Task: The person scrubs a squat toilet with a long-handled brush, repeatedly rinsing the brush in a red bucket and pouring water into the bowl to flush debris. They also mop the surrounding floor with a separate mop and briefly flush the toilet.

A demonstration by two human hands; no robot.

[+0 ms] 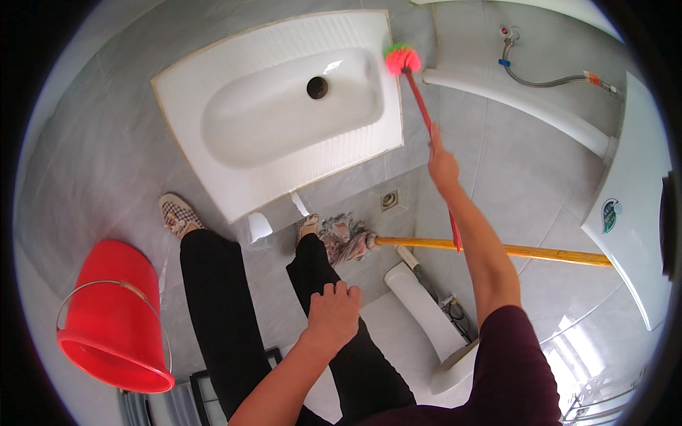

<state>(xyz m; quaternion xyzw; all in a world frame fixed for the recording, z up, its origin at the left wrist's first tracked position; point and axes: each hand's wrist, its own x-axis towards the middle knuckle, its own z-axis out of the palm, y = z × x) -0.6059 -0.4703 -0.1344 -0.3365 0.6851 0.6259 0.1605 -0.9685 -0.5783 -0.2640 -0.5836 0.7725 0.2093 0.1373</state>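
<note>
My right hand (443,165) is wrapped round the red handle of a toilet brush (419,99), whose pink and green bristle head touches or hovers just off the right edge of the squat toilet (277,153); which of the two I cannot tell. The handle's lower end sticks out below my forearm. The toilet is a white ceramic pan with a round dark drain hole (317,87). My left hand (335,312) rests over my knee with its fingers curled in, and nothing shows in it.
A red bucket (117,312) with a wire handle stands at lower left. Behind my right forearm leans a mop with a yellow wooden handle (547,253), its rag head (348,238) near my foot. A floor drain (389,200), a white pipe (526,106) and a white tank (629,192) are at right.
</note>
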